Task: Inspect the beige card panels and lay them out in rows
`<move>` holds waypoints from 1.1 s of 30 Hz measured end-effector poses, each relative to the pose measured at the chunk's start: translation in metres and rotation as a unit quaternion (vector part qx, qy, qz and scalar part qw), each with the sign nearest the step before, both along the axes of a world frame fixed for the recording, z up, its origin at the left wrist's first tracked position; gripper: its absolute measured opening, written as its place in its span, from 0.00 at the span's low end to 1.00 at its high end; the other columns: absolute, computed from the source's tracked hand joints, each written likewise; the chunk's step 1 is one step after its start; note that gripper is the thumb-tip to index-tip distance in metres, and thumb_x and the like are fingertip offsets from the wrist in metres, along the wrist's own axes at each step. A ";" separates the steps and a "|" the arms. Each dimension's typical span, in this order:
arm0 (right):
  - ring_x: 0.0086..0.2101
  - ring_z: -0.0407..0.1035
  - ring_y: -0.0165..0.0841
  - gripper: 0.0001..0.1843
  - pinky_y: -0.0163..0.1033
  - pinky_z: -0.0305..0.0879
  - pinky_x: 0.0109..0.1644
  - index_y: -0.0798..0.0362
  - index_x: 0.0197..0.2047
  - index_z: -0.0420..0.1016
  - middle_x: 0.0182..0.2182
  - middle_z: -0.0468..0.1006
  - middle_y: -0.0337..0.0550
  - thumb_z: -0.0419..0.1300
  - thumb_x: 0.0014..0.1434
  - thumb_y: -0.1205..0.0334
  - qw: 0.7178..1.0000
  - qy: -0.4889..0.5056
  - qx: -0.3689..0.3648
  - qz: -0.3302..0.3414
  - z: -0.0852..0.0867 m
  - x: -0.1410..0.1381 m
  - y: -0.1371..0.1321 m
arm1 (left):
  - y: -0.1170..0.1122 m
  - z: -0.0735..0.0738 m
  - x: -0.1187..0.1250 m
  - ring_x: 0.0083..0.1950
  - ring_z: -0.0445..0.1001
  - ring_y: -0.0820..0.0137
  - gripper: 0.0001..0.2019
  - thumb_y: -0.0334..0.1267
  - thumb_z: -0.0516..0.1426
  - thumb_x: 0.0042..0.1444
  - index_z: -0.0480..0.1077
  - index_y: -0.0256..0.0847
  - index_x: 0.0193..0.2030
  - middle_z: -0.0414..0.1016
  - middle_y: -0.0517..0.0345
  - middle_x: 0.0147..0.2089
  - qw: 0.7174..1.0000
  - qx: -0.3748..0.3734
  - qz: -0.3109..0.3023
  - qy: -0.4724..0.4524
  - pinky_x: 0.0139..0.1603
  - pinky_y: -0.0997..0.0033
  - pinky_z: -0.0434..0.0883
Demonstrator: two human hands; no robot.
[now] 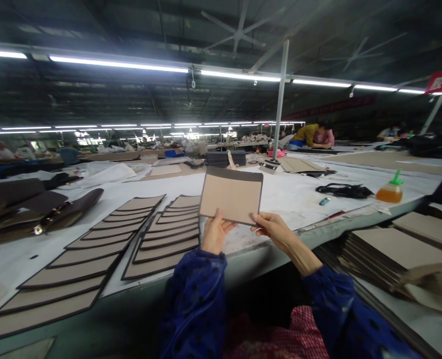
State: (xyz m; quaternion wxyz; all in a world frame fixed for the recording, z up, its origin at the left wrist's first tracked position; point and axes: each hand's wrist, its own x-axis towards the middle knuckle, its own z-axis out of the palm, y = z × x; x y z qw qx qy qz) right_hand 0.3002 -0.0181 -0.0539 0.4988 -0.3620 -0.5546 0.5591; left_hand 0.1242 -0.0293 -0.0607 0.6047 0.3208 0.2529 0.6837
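A beige panel with a dark border point(231, 194) is held up in front of me, tilted towards the camera above the table edge. My left hand point(215, 233) grips its lower left edge, thumb on the beige face and fingers behind. At the lower right corner, my right hand point(271, 228) pinches the panel between thumb and fingers. Left of my hands, similar panels lie overlapping in two slanting rows: a nearer row point(170, 237) and a longer outer row point(89, 254). The back of the held panel is hidden.
Dark brown bag pieces point(37, 209) with metal clasps lie at the left. On the right are a bottle of amber liquid point(389, 192), a black strap bundle point(344, 190) and stacked beige sheets point(400, 249). A metal post point(281, 99) rises behind the table point(291, 199). Other people work farther back.
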 end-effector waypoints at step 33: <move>0.39 0.70 0.36 0.20 0.42 0.70 0.39 0.51 0.50 0.73 0.53 0.66 0.53 0.56 0.59 0.51 0.872 -0.197 0.340 -0.291 0.036 0.034 0.024 | 0.002 -0.005 0.000 0.34 0.79 0.64 0.14 0.42 0.62 0.53 0.70 0.32 0.38 0.78 0.47 0.37 0.998 -0.017 0.029 0.044 0.37 0.63 0.77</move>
